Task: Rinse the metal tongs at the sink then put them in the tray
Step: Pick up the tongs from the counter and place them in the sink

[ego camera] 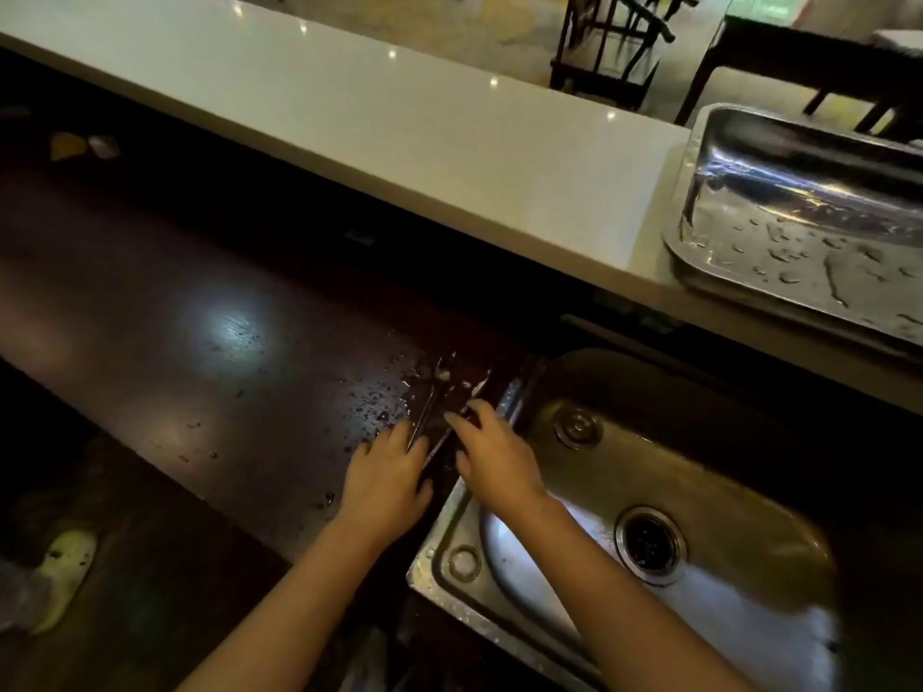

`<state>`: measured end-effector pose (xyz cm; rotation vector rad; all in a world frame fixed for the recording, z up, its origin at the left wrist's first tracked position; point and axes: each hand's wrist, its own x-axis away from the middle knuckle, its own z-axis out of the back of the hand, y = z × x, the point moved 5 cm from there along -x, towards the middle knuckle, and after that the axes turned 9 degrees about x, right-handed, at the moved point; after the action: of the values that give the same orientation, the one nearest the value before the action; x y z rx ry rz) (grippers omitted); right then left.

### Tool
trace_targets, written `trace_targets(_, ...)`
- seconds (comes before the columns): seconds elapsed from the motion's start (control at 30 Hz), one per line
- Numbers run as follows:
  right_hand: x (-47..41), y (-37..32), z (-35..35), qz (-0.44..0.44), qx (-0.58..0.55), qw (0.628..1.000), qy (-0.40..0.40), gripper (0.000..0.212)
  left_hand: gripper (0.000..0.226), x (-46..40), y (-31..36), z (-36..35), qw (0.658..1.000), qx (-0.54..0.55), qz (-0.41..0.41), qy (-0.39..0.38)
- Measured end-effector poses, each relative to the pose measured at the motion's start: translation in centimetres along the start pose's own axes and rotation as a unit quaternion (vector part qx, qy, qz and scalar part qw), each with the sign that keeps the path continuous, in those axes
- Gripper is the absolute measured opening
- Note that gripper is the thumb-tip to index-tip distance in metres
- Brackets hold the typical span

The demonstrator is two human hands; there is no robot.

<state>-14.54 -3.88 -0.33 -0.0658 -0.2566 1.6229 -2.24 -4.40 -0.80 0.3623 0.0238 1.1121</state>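
The metal tongs (pixel 433 392) lie on the wet dark wooden counter just left of the steel sink (pixel 724 496), their two thin arms pointing away from me. My left hand (pixel 387 479) rests on the near end of the tongs, fingers spread over one arm. My right hand (pixel 492 459) reaches across the sink's left rim, its fingertips touching the other arm. Whether either hand grips the tongs is unclear. The steel tray (pixel 739 272) sits on the white ledge at the upper right, wet with droplets and holding nothing that I can see.
A white raised ledge (pixel 349 117) runs diagonally behind the dark counter (pixel 175 312). The sink has a drain (pixel 651 541) and a small round fitting (pixel 577 426) on its rim. Dark chairs (pixel 614 42) stand beyond the ledge. A pale object (pixel 65 576) lies at the lower left.
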Motion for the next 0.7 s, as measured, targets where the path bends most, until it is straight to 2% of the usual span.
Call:
trace_targets(0.2, -1.1, -0.5, -2.0, 0.03, 0.04, 0.997, -0.064, 0.048, 0.043, -0.3, -1.6, -1.9, 0.998, 0.02, 0.027, -0.045)
trace_targets(0.43, -2.5, -1.1, -2.5, 0.033, 0.079, 0.994, -0.061, 0.023, 0.038, -1.2, -2.0, -2.3, 0.994, 0.096, 0.024, -0.051)
trace_targets(0.53, -2.7, -1.0, -2.9, 0.025, 0.082, 0.995, -0.058, 0.023, 0.038, -1.8, -1.9, -2.2, 0.988, 0.14, 0.032, -0.053)
trace_targets(0.63, -2.4, -0.6, -2.9, 0.019, 0.045, 0.998, -0.049, 0.03, 0.046, -1.6, -1.7, -2.3, 0.981, 0.186, 0.029, -0.039)
trace_targets(0.7, -1.8, -0.3, -2.2, 0.008, -0.024, 1.0, -0.008, 0.034, 0.051, -1.2, -1.5, -2.4, 0.974, 0.223, 0.032, -0.02)
